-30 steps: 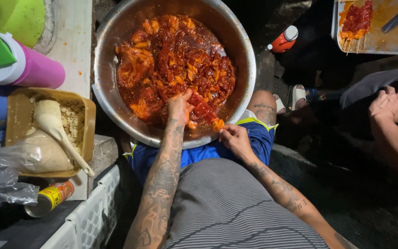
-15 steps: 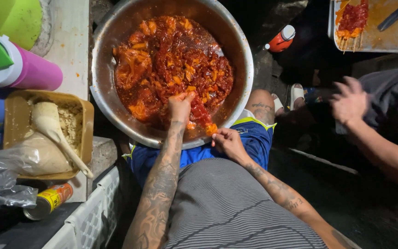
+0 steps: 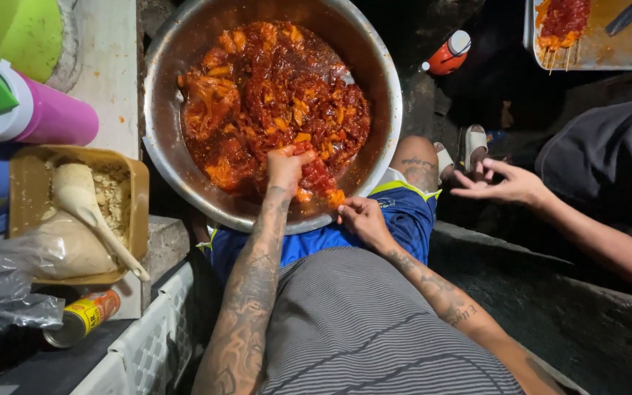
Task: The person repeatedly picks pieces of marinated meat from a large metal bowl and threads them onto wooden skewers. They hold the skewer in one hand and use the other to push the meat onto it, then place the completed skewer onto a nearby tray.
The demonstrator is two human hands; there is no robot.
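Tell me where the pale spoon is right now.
In the head view, the pale spoon lies at the left in the tan tray, left of the metal bowl.

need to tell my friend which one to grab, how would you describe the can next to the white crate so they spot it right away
Start from the big metal bowl of red saucy meat and go down the left side, past the brown tub with the pale scoop. Just below the tub, by the white crate, a small can lies on its side. It has a yellow and orange label, unlike the pink cup higher up.
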